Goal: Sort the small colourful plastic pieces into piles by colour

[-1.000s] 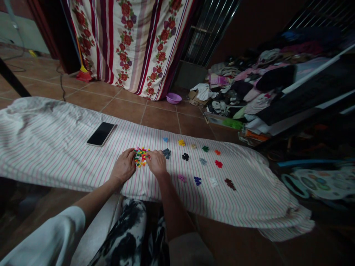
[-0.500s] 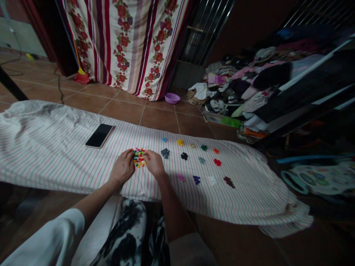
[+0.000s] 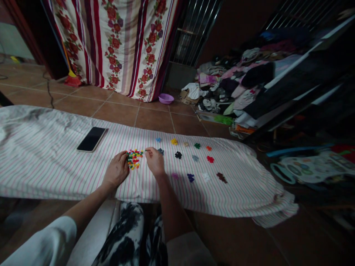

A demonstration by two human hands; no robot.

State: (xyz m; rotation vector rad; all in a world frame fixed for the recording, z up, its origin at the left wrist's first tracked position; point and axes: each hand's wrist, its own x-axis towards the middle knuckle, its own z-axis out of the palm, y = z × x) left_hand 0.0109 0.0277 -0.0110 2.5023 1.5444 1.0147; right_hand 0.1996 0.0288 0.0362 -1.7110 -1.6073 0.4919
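A mixed pile of small multicoloured pieces (image 3: 135, 159) lies on the striped cloth. Against its left edge rests my left hand (image 3: 117, 170), fingers stretched out and touching the pieces. My right hand (image 3: 154, 161) is just right of the pile, thumb and fingertips pinched; whatever is between them is too small to make out. Partly behind that hand lies a grey-blue cluster (image 3: 161, 151). Farther right are single-colour clusters, among them yellow (image 3: 173, 142), black (image 3: 178, 155), dark green (image 3: 197, 146), red (image 3: 210, 159), purple (image 3: 190, 177), white (image 3: 206, 177) and brown (image 3: 221, 177).
A phone (image 3: 92, 139) lies on the cloth (image 3: 55, 159) left of the pile. Beyond the cloth's far edge are a tiled floor, a purple basin (image 3: 166, 98) and a floral curtain (image 3: 127, 48). Clothes (image 3: 235, 77) are heaped at the back right.
My right hand has moved off the mixed pile, slightly to the right, with its fingers pinched. My left hand stays at the pile's left edge. The whole view has shifted a little.
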